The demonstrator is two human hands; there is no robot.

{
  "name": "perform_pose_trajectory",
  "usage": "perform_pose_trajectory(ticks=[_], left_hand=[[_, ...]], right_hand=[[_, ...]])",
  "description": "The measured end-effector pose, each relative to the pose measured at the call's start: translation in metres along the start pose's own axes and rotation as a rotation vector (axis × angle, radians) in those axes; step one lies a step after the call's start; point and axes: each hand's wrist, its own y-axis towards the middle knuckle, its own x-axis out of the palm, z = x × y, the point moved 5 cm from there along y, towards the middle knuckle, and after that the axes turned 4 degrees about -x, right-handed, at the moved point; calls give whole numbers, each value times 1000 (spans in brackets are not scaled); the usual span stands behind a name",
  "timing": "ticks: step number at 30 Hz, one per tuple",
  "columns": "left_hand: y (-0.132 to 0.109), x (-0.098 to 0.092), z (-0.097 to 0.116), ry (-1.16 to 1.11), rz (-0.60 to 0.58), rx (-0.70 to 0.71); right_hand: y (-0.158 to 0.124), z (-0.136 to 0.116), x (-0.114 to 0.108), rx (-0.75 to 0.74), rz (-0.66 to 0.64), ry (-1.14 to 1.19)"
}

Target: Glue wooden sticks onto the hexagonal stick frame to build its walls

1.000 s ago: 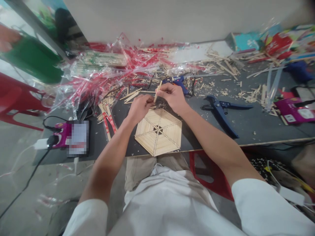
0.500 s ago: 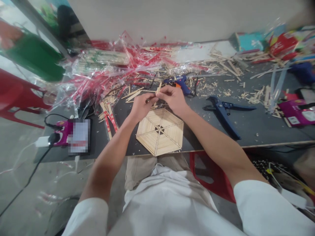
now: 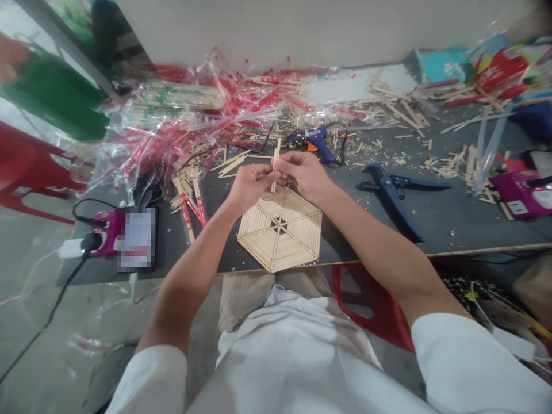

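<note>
Between my two hands stands a short bundle of wooden sticks (image 3: 277, 149), roughly upright. My left hand (image 3: 250, 187) pinches its lower part, and the fingertips of my right hand (image 3: 302, 172) close on it from the other side. How many sticks are in it I cannot tell. Just below my hands lies a hexagonal panel (image 3: 297, 238) of pale sticks laid in rings, with spoke lines and a small dark hole at the centre. Its far edge is partly covered by my fingers. Beyond my right hand rests a blue hot glue gun (image 3: 319, 145) with an orange trigger.
Blue cutters (image 3: 390, 198) lie right of my right forearm. A phone (image 3: 137, 238) and a purple power strip (image 3: 112, 230) sit at the left edge. Plastic wrappers (image 3: 172, 135) and loose sticks (image 3: 405, 112) cover the back. Beside the table is a red stool (image 3: 32, 169).
The sticks between my fingers have turned from slanted to nearly upright, and their lower ends now show below my fingertips. The panel stays in place.
</note>
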Motion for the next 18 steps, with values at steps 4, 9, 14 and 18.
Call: perform_pose_trajectory(ticks=[4,9,14,18], left_hand=[[0,-1,-3,-24,2,-16],[0,-5,-7,-25,20,-42],[-3,-9,-4,49,34,-9],[-5,-11,5,258,60,130]], right_hand=[[-2,-1,2,12,24,-17],[0,-8,-6,-106,96,-215],[-21,-65,1,-340,113,-437],[-83,-132,54,-487,-287,-513]])
